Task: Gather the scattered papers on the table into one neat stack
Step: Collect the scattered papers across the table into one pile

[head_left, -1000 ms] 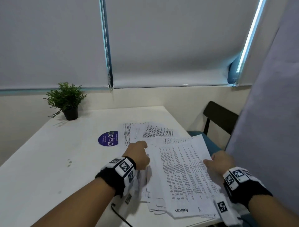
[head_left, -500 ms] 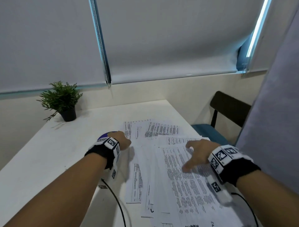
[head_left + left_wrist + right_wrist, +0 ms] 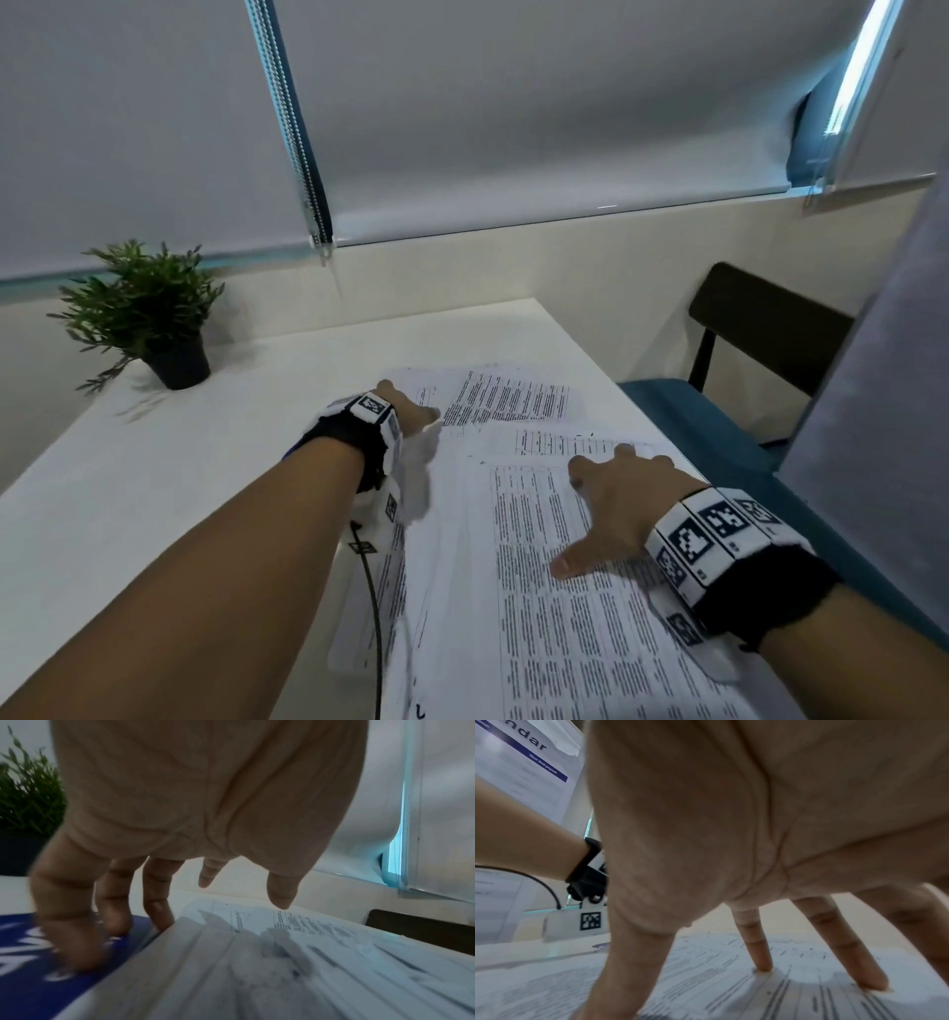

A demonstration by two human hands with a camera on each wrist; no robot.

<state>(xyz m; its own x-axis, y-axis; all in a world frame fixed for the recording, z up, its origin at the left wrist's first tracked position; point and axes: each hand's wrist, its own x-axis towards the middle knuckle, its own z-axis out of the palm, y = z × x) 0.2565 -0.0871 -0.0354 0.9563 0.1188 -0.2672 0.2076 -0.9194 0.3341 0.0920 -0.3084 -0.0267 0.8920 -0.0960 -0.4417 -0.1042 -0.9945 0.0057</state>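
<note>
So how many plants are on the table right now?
1: a small potted plant stands at the table's far left corner by the wall, apart from the papers. None seems hidden.

- Left wristband [image 3: 354,437]: black, topped with white blocks bearing black square-pattern markers; black cable [image 3: 372,606] trails toward 6 o'clock.
- Right wristband [image 3: 755,580]: black, same white marker blocks.
- Forearms bare, no sleeves.

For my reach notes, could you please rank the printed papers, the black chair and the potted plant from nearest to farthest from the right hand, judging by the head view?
1. Printed papers: under the right hand, touched.
2. Black chair: beyond the table's right edge.
3. Potted plant: far left corner.
</note>
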